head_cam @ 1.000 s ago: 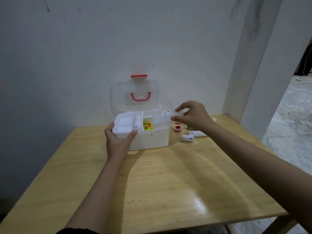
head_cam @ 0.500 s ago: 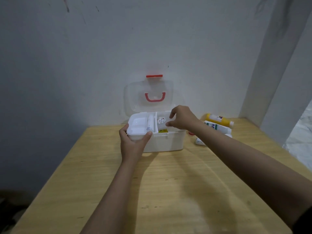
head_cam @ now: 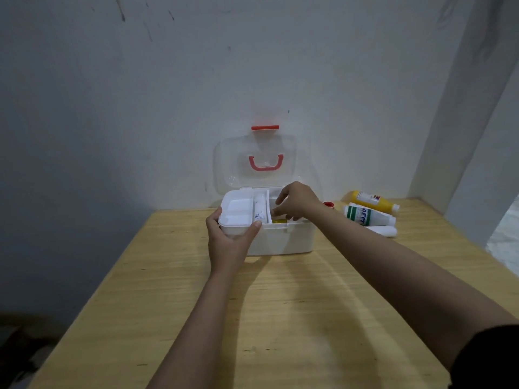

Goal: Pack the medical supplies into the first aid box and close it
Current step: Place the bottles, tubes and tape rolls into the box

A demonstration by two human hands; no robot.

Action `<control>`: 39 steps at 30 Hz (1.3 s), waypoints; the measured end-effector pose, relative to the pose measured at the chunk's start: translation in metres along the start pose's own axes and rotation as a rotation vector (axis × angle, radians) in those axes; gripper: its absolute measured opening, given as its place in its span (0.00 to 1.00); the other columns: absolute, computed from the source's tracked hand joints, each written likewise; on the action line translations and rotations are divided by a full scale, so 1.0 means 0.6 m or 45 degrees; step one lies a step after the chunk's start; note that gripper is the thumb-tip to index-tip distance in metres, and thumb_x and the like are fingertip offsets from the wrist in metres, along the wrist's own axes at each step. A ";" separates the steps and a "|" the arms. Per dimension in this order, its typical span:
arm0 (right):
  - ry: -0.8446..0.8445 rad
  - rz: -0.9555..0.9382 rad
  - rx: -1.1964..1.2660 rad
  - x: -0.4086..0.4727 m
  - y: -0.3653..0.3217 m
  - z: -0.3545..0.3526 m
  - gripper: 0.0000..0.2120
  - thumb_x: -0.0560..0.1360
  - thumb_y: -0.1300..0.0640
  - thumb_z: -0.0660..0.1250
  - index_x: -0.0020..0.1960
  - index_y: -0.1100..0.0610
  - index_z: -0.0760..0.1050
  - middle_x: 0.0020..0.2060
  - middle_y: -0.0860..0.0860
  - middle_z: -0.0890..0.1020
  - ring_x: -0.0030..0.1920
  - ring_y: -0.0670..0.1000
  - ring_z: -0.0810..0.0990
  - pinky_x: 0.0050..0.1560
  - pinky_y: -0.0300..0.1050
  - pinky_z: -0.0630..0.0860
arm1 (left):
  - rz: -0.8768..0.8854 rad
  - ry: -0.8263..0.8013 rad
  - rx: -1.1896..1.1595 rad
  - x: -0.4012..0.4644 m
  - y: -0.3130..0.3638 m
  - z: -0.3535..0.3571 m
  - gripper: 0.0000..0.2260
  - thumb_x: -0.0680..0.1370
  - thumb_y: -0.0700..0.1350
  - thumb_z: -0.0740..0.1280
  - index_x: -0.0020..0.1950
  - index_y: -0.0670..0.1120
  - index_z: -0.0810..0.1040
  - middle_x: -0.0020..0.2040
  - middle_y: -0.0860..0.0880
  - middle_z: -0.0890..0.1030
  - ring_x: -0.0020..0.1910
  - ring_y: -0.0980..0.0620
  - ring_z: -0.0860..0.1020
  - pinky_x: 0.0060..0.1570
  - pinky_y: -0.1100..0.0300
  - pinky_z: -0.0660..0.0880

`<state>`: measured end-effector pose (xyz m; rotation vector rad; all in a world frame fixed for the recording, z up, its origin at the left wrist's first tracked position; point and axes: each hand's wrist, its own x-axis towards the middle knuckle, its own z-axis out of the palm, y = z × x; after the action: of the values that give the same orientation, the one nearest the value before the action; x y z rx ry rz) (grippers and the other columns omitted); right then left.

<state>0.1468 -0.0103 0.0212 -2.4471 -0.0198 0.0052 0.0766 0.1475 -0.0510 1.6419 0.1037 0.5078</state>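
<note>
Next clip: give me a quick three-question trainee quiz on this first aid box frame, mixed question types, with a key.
1. True or false: the lid of the first aid box stands open against the wall.
2. Which hand grips the box's front left corner? A) left hand B) right hand C) neither
3. Fill in: the bottle lying on the table farthest back, to the right of the box, is ____ in colour.

Key
1. True; its red handle and red latch face the camera.
2. A; the right hand reaches into the box's right compartment.
3. Yellow; a white bottle with green print lies in front of it.
</note>
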 end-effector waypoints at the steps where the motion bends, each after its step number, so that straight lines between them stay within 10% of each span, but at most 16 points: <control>1: -0.010 0.016 0.028 -0.001 -0.001 0.000 0.17 0.65 0.56 0.77 0.51 0.61 0.79 0.40 0.55 0.82 0.41 0.54 0.85 0.44 0.48 0.83 | -0.001 -0.001 -0.002 0.000 0.000 0.000 0.37 0.64 0.50 0.79 0.67 0.50 0.63 0.64 0.51 0.72 0.61 0.52 0.74 0.55 0.56 0.76; 12: -0.069 0.098 0.218 0.000 0.004 -0.015 0.17 0.67 0.69 0.73 0.55 0.63 0.78 0.36 0.53 0.78 0.40 0.53 0.80 0.45 0.45 0.82 | 0.001 -0.003 0.027 0.000 -0.001 0.000 0.38 0.64 0.51 0.79 0.67 0.51 0.63 0.65 0.50 0.71 0.62 0.50 0.73 0.58 0.50 0.76; 18: 0.120 -0.017 0.261 -0.009 0.028 -0.070 0.14 0.65 0.68 0.74 0.50 0.61 0.81 0.44 0.61 0.84 0.47 0.59 0.84 0.50 0.55 0.82 | 0.005 -0.002 0.015 -0.003 0.004 -0.001 0.36 0.64 0.50 0.79 0.67 0.50 0.63 0.64 0.52 0.72 0.61 0.52 0.73 0.57 0.57 0.74; 27: 0.431 0.010 0.012 -0.053 0.180 -0.174 0.11 0.69 0.65 0.71 0.52 0.61 0.81 0.45 0.56 0.84 0.43 0.50 0.79 0.45 0.40 0.72 | 0.012 -0.001 0.026 -0.007 0.007 -0.001 0.35 0.65 0.50 0.78 0.66 0.50 0.63 0.62 0.54 0.72 0.58 0.53 0.73 0.57 0.57 0.73; 39: 0.381 0.152 -0.168 -0.058 0.335 -0.160 0.12 0.70 0.61 0.70 0.53 0.55 0.82 0.55 0.56 0.82 0.55 0.54 0.79 0.49 0.40 0.70 | 0.034 0.007 0.017 -0.006 0.007 0.002 0.36 0.66 0.47 0.78 0.68 0.47 0.63 0.63 0.52 0.71 0.59 0.53 0.73 0.55 0.60 0.72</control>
<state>0.1153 -0.2268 -0.0335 -2.5520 0.2659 -0.3177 0.0727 0.1443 -0.0478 1.6569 0.0901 0.5331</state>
